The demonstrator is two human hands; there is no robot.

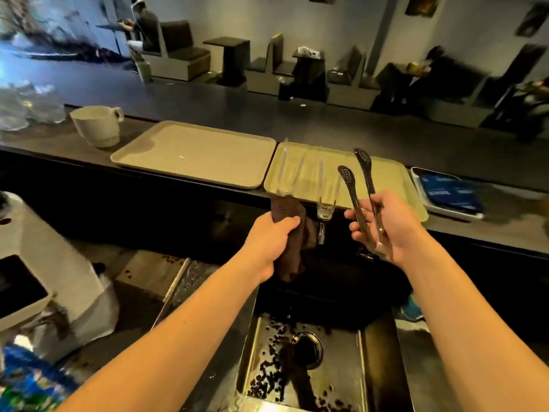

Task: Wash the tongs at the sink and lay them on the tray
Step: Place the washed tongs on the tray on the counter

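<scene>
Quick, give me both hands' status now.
Left hand: closed around a brown cloth.
Right hand: closed on the tongs, their tips apart.

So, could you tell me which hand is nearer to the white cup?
Left. The left hand, gripping a brown cloth, is closer to the white cup; the right hand is farther right.

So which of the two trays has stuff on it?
The right tray, nearest the tongs, holds clear utensils; the left tray looks bare.

White cup is seen on the dark surface. Clear glassware, blurred, is noted left of the cup; a blue-filled container far right; a white machine below-left.
</scene>
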